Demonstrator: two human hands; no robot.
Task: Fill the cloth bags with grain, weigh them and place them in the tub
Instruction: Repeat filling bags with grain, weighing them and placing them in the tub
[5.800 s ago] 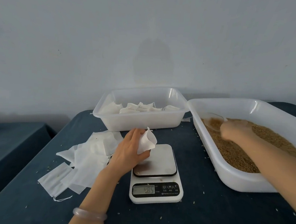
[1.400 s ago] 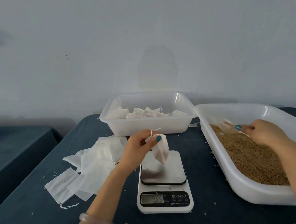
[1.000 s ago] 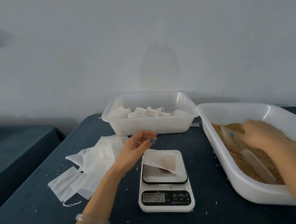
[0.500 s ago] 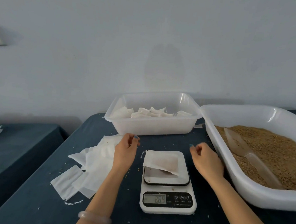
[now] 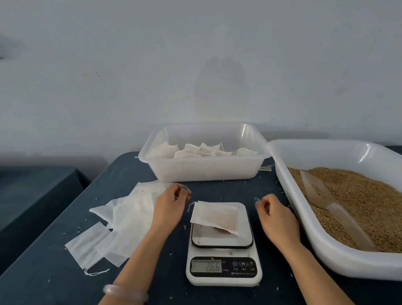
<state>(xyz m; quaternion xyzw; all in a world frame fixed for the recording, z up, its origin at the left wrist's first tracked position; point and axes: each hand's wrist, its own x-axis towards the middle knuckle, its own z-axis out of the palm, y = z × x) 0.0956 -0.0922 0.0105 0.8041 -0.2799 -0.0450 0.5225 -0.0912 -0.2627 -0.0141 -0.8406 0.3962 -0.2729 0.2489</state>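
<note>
Filled bag (image 5: 215, 216) laid on scale (image 5: 222, 276). Left hand (image 5: 169, 208), right hand (image 5: 277, 220) held beside it, grip released, nothing grasped. Bag best kept untouched until display (image 5: 207, 265) settled.

left hand (image 5: 170, 207): back up, fingers loosely curled, holding nothing | right hand (image 5: 277, 219): back up, fingers loosely curled, holding nothing | hands: level with each other, apart | forearms: bare, both reaching from the near edge toward the far side

Bare tablecloth (image 5: 44, 272): lower left, and the strip between scale (image 5: 222, 237) and tub (image 5: 203, 174), upper centre. Obstacles: grain tray (image 5: 330, 256) centre right, loose bags (image 5: 124, 218) centre left.
</note>
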